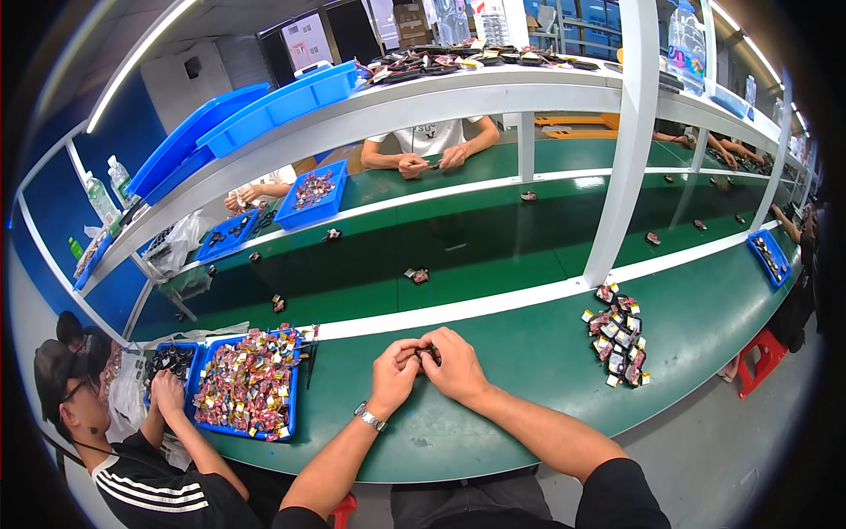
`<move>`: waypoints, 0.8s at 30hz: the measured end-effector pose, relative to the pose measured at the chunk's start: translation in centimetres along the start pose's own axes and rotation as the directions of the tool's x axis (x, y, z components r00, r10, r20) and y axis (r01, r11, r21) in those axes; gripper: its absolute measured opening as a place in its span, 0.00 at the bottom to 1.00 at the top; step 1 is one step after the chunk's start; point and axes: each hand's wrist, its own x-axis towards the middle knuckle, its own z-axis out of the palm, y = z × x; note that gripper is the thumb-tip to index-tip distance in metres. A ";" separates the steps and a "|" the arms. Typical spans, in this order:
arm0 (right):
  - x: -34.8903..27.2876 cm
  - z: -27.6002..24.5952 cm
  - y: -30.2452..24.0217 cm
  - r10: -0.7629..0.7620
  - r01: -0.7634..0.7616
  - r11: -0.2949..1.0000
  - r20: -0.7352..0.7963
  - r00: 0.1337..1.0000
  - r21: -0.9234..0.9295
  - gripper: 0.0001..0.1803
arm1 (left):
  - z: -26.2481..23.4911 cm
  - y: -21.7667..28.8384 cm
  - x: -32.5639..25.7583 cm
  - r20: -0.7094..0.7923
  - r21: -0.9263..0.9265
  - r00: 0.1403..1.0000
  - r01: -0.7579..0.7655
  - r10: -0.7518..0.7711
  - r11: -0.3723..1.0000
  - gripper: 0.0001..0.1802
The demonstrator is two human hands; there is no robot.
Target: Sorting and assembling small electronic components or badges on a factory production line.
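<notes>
Both my hands meet over the green worktop, gripping one small black part [430,354] between them. My left hand [394,379], with a metal watch [370,416] on its wrist, pinches the part from the left. Curled round its right side is my right hand [456,366]; the fingers cover most of it, so its exact kind cannot be made out. Left of my hands stands a blue tray [293,414] heaped with small red, white and yellow electronic pieces [247,383]. To the right lies a loose pile of similar black, white and red pieces [617,339].
Beyond a white rail [493,306] runs a green conveyor belt [493,242] carrying scattered pieces. A white post [621,150] rises from the rail under a loaded shelf. A co-worker [141,458] sits close on my left; another person's hands [432,163] work across the belt.
</notes>
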 end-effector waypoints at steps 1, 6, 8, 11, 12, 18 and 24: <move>0.0 0.0 0.0 0.000 0.000 1.000 0.000 1.000 -0.001 0.10 | 0.0 0.0 0.0 -0.004 -0.017 1.000 -0.006 0.005 1.000 0.13; 0.0 -0.3 -0.6 0.118 -0.119 0.993 0.065 0.991 0.017 0.08 | 0.3 0.3 -0.1 -0.024 -0.015 1.000 0.008 -0.009 1.000 0.13; -0.1 -0.1 -0.3 0.092 -0.092 0.996 0.043 0.995 0.010 0.09 | 0.3 0.3 -0.1 -0.032 0.001 0.999 0.013 -0.013 1.000 0.12; 0.0 0.0 -0.7 0.119 -0.122 0.992 0.061 0.991 0.046 0.09 | -0.2 -0.1 -0.2 -0.052 0.081 0.999 0.001 0.003 0.997 0.13; 0.0 -0.1 -0.7 0.177 -0.185 0.979 0.098 0.979 0.079 0.09 | -0.4 0.0 0.0 -0.046 0.087 0.999 0.023 -0.020 0.996 0.13; 0.8 -1.1 -0.2 0.326 -0.355 0.905 0.152 0.933 0.234 0.08 | -0.5 1.5 0.1 -0.001 -0.107 0.994 0.107 -0.107 0.989 0.16; 0.7 -1.0 0.2 0.378 -0.416 0.873 0.186 0.907 0.254 0.08 | -0.5 1.5 0.2 -0.001 -0.105 0.994 0.109 -0.109 0.988 0.15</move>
